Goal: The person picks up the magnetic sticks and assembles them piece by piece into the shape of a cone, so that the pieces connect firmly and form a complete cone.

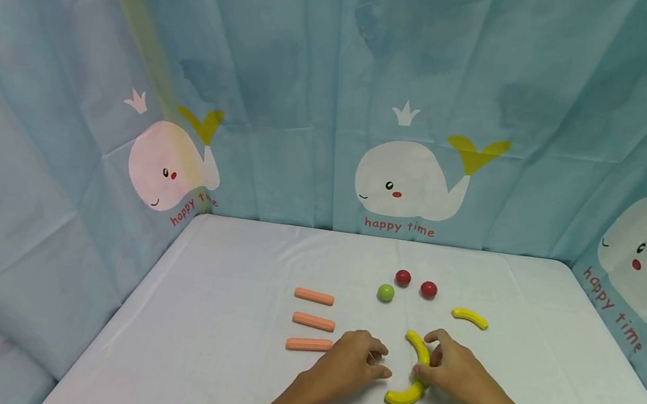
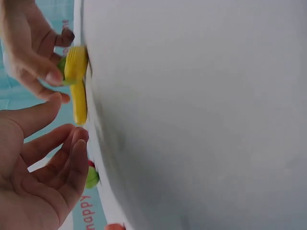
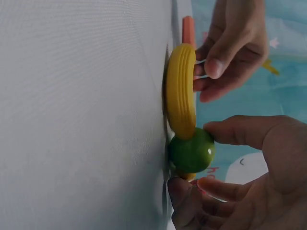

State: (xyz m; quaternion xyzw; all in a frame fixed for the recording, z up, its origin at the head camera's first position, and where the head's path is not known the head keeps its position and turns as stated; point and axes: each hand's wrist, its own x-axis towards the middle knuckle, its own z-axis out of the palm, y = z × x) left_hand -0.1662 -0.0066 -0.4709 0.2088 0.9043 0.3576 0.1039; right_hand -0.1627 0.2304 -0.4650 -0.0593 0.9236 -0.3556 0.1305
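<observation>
On the white tabletop, two yellow toy bananas lie end to end in a curve, the far banana (image 1: 416, 344) above the near banana (image 1: 403, 398) in the head view. My right hand (image 1: 457, 373) is on the curve's outer side, where the two meet. Its thumb and fingers pinch a green ball (image 3: 192, 153), which sits against the banana in the right wrist view; the hand hides this ball from the head camera. Left of the bananas hovers my left hand (image 1: 348, 357), fingers loosely bent, thumb apart and nothing between them.
Three orange-pink sausage-like sticks (image 1: 313, 321) lie in a column beyond the left hand. Farther back are another green ball (image 1: 386, 293) and two red balls (image 1: 428, 289). A third banana (image 1: 470, 317) lies at the right. Blue whale-print cloth (image 1: 280, 154) surrounds the table.
</observation>
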